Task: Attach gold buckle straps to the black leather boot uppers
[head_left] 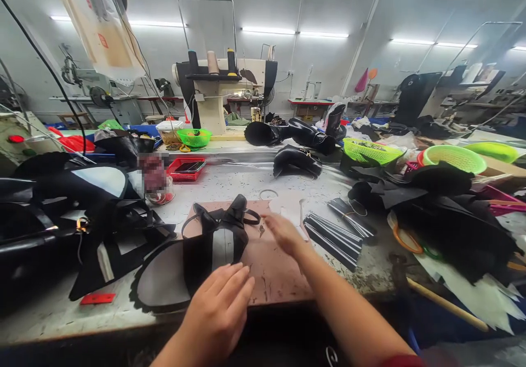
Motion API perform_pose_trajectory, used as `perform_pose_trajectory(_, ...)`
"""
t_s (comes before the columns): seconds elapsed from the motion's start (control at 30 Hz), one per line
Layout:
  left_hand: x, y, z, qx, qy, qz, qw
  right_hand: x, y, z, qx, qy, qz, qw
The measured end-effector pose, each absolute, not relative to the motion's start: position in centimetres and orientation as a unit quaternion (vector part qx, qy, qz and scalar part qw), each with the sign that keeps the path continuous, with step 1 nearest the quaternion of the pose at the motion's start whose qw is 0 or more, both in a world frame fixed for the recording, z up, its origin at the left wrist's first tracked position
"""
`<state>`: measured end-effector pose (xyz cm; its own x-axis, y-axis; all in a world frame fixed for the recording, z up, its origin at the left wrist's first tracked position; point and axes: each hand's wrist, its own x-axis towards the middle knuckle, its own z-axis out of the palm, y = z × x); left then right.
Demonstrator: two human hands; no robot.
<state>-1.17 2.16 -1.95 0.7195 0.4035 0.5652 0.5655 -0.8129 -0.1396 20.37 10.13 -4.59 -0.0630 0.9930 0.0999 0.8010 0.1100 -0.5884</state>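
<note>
A black boot upper (197, 257) with grey lining and a pale patch lies on a pinkish work board (275, 274). My left hand (224, 307) is at its near edge, fingers stretched side by side, palm down. My right hand (283, 233) is over the board's right side, fingers extended and pointing left. Its fingertips come close to a thin black strap (252, 217) at the upper's far end; whether they touch it I cannot tell. Right of the board lie black strips with white edges (335, 238).
Black leather pieces (94, 213) are heaped at left, more black pieces (444, 208) at right. Finished-looking black boots (298, 161) lie behind the board. A red tray (187, 168) holds a phone. Green baskets (372, 150) and a sewing machine (224, 93) stand farther back. A red strip (97, 299) lies near the front edge.
</note>
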Motion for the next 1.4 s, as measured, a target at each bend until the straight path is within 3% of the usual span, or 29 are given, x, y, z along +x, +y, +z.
perform_pose_trajectory(0.23,0.5,3.3,-3.9,-0.911,-0.324,-0.237,0.094,26.0,14.7,-5.2,-0.813,-0.539,0.129,0.178)
perform_pose_trajectory(0.43,2.2,2.2,-4.7,-0.918,-0.296,-0.260,-0.038,24.1,13.8,-6.4,-0.781,-0.565,0.055,0.261)
perform_pose_trajectory(0.53,2.2,1.7,-5.3,-0.864,-0.371,-0.264,-0.214,22.6,10.9,-6.2,-0.724,-0.617,0.047,0.305)
perform_pose_trajectory(0.67,1.7,0.9,-5.6,-0.642,-0.370,-0.315,-0.593,20.9,4.6,-6.8,-0.582,-0.732,0.016,0.355)
perform_pose_trajectory(0.77,1.9,0.0,-5.3,-0.463,-0.374,-0.361,-0.718,20.8,0.6,-7.6,-0.425,-0.805,-0.094,0.402)
perform_pose_trajectory(0.83,2.2,-0.4,-5.0,-0.415,-0.444,-0.377,-0.699,21.1,-0.9,-7.9,-0.444,-0.775,-0.095,0.439)
perform_pose_trajectory(0.9,2.2,-0.6,-4.9,-0.466,-0.489,-0.388,-0.627,21.4,-1.8,-7.9,-0.496,-0.719,0.003,0.486)
perform_pose_trajectory(0.97,1.9,-0.6,-4.8,-0.620,-0.461,-0.391,-0.501,21.5,-2.3,-7.8,-0.527,-0.647,0.197,0.515)
perform_pose_trajectory(1.07,1.0,-0.5,-4.5,-0.867,-0.296,-0.321,-0.240,21.4,-2.5,-7.3,-0.488,-0.500,0.523,0.488)
perform_pose_trajectory(1.13,0.6,-0.4,-4.3,-0.938,-0.195,-0.259,-0.127,21.4,-2.3,-6.9,-0.449,-0.439,0.631,0.455)
perform_pose_trajectory(1.23,0.3,-0.2,-4.6,-0.959,-0.160,-0.226,-0.064,21.7,-1.7,-6.4,-0.495,-0.504,0.578,0.408)
perform_pose_trajectory(1.33,0.2,0.3,-5.5,-0.950,-0.229,-0.212,-0.019,21.6,-1.1,-6.3,-0.591,-0.657,0.323,0.339)
perform_pose_trajectory(1.4,0.0,0.8,-5.8,-0.924,-0.326,-0.198,-0.032,21.2,-0.8,-6.5,-0.611,-0.738,0.154,0.242)
